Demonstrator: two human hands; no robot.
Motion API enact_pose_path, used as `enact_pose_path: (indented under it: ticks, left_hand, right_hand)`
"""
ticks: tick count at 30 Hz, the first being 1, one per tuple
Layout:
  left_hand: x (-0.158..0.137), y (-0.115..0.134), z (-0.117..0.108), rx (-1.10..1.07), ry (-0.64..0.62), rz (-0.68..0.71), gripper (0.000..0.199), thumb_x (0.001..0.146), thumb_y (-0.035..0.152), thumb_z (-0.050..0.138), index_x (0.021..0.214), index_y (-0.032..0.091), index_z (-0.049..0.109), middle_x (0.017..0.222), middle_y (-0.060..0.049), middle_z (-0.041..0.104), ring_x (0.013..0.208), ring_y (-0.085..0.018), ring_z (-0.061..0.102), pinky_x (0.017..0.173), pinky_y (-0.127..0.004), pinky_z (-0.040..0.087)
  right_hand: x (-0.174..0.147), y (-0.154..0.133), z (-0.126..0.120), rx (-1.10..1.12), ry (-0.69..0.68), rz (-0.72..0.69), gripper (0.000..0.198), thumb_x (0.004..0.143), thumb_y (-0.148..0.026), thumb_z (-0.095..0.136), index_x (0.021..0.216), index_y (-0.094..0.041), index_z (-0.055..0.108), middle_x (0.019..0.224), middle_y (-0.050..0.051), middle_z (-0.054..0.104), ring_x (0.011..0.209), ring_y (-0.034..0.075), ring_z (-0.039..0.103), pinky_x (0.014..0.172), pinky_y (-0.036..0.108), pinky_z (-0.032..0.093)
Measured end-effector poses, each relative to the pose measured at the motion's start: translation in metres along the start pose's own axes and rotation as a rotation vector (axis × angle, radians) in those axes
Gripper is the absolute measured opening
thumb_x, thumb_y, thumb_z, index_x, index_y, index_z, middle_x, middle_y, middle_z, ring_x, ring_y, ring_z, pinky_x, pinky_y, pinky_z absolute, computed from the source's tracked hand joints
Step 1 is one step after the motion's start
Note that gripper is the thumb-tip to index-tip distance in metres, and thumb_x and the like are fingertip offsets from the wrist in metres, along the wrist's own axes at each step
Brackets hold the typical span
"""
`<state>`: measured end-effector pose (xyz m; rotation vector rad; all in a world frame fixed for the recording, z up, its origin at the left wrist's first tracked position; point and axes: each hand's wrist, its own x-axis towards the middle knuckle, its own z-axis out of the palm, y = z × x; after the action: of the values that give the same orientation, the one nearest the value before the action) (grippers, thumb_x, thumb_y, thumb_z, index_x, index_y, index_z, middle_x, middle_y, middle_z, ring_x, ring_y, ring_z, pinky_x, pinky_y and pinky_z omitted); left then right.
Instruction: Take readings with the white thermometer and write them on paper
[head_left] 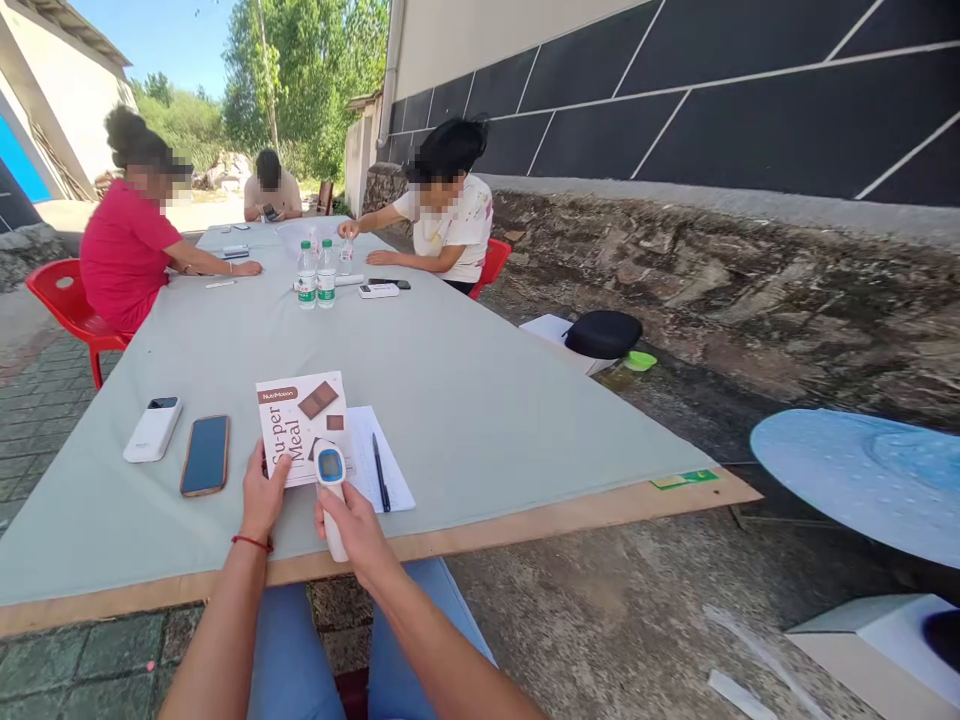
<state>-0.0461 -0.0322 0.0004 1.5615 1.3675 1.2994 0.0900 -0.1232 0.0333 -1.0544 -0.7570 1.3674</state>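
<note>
Infrared thermometer (pixel 330 466) sits lower centre, right hand (pixel 351 522) fingers wrapped round its grip; it hides part of the Su-per Meal box (pixel 304 410), pinched in left hand (pixel 262 492). Both lifted; display unreadable, further progress untellable. Pen (pixel 381 473) lies on paper (pixel 400 488); smartphone (pixel 205 455) lower left.

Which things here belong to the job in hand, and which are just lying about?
Likely the job, both held: Su-per Meal box; white thermometer.

Seemingly lying about: phone; white power bank; green-capped bottles; pen and paper, role unclear.
</note>
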Motion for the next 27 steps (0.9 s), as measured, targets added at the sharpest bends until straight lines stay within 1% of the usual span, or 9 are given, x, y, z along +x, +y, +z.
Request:
enact_pose_path:
  ticks: [5,8,13,21,24,27]
  left_hand:
    - [-0.001,0.000,0.001,-0.017,-0.007,0.026,0.056,0.082,0.056,0.061,0.123,0.018,0.058,0.116,-0.011,0.067,0.107,-0.026,0.061,0.095,-0.041,0.046]
    - [-0.002,0.001,0.001,-0.009,-0.007,0.017,0.057,0.082,0.056,0.060,0.124,0.017,0.058,0.117,-0.012,0.066,0.108,-0.027,0.060,0.095,-0.041,0.045]
    - [-0.003,0.005,0.001,-0.018,-0.021,0.016,0.056,0.083,0.054,0.060,0.125,0.017,0.056,0.121,-0.012,0.065,0.109,-0.027,0.060,0.095,-0.041,0.046]
    - [-0.003,0.004,0.002,-0.043,-0.002,0.015,0.058,0.081,0.054,0.062,0.126,0.018,0.056,0.121,-0.011,0.065,0.109,-0.027,0.060,0.096,-0.041,0.046]
    - [-0.003,0.005,0.002,-0.035,0.000,0.023,0.056,0.081,0.053,0.062,0.125,0.018,0.057,0.119,-0.011,0.066,0.108,-0.026,0.061,0.095,-0.041,0.047]
    - [-0.004,0.007,0.001,-0.015,0.000,0.030,0.054,0.081,0.052,0.062,0.123,0.018,0.058,0.118,-0.011,0.066,0.107,-0.026,0.062,0.094,-0.041,0.048]
  right_hand:
    - [-0.001,0.006,0.001,-0.021,0.027,-0.007,0.036,0.074,-0.055,0.064,0.076,-0.020,0.054,0.054,-0.005,0.053,0.048,0.011,0.047,0.050,0.025,0.036]
    - [0.000,0.008,-0.002,-0.029,0.029,-0.008,0.037,0.073,-0.056,0.064,0.076,-0.020,0.055,0.053,-0.004,0.053,0.048,0.011,0.047,0.051,0.025,0.036]
    - [0.000,0.006,-0.003,-0.024,0.018,-0.008,0.037,0.072,-0.055,0.064,0.075,-0.020,0.055,0.054,-0.004,0.053,0.048,0.011,0.047,0.051,0.025,0.035]
    - [-0.001,0.004,-0.002,-0.066,0.041,-0.010,0.033,0.073,-0.052,0.063,0.075,-0.020,0.053,0.052,-0.005,0.052,0.047,0.012,0.045,0.052,0.026,0.035]
    - [-0.005,0.000,-0.002,-0.109,0.015,-0.006,0.032,0.075,-0.051,0.061,0.071,-0.021,0.052,0.052,-0.004,0.052,0.049,0.012,0.045,0.054,0.027,0.035]
    - [-0.017,-0.011,-0.001,-0.113,-0.033,-0.047,0.032,0.078,-0.050,0.059,0.071,-0.021,0.051,0.054,-0.003,0.053,0.053,0.012,0.046,0.057,0.027,0.036]
